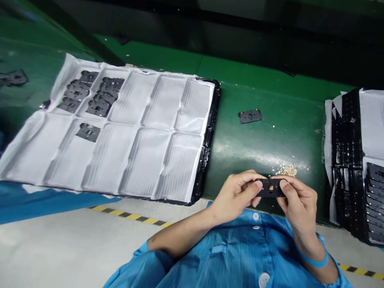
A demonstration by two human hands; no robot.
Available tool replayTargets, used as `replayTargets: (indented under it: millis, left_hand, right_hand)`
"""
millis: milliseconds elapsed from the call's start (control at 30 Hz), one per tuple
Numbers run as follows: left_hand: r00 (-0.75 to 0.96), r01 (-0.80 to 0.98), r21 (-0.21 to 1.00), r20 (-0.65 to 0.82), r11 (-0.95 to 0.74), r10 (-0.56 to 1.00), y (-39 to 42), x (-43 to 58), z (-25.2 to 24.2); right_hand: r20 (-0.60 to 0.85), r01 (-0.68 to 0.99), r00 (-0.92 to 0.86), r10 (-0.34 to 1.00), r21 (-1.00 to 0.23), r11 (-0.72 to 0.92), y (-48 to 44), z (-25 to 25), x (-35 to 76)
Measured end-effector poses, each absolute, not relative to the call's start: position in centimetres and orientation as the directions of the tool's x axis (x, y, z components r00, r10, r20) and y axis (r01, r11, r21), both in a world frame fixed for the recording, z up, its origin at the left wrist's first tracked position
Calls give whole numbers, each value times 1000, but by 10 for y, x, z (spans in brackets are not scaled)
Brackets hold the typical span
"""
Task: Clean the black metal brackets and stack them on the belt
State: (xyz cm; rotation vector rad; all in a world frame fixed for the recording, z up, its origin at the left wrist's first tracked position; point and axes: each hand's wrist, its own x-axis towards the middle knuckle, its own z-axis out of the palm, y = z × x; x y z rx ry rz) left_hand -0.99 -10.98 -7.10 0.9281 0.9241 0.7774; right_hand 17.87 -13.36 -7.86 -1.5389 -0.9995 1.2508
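Black plastic part [270, 187]: flat, oblong, with cut-outs; held level above the near edge of the green tabletop [270, 140], in front of the person's blue smock [240, 248].

Left hand [237, 194]: thumb and fingers pinched on the left end of the part.

Right hand [295, 200]: thumb and fingers pinched on the right end of the part. A blue wristband [315, 262] sits on this wrist.

Surroundings:
- Small heap of pale crumbs [288, 171] on the tabletop, just beyond the hands.
- One loose part [249, 116] lies flat on the tabletop, farther back and well apart from the hands.
- Black tray [207, 152] at left, lined with a white sheet [156, 132] pressed into two rows of compartments.
- The two leftmost far-row compartments each hold an overlapping row of parts [75, 91] [103, 96].
- A single part [88, 132] lies in a near-row compartment below them.
- Stack of black trays [348, 160] with white sheets at the right edge; parts show in its near compartments.
- Yellow-and-black tape [132, 216] runs along the floor below the tabletop edge.
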Motion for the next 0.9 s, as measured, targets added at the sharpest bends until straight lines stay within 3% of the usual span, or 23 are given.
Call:
replayTargets:
  millis: [267,467,633,900]
  left_hand:
    - [429,-168,875,-349,453,833,-111,-8,-73]
    - [345,-243,857,-362,454,866,-108,-7,-73]
    - [306,-200,874,-375,444,875,-105,-11,-77]
    - [271,-180,826,-481,534,834,-107,-13,-72]
  right_hand:
    - [-265,11,167,950,-963,-270,-136,-85,183]
    - [-118,185,119,986,-973,-139,-140,-79,181]
    - [47,319,50,998,-947,29,-144,-83,180]
    - [98,108,147,984,-991,82,-145,-88,160]
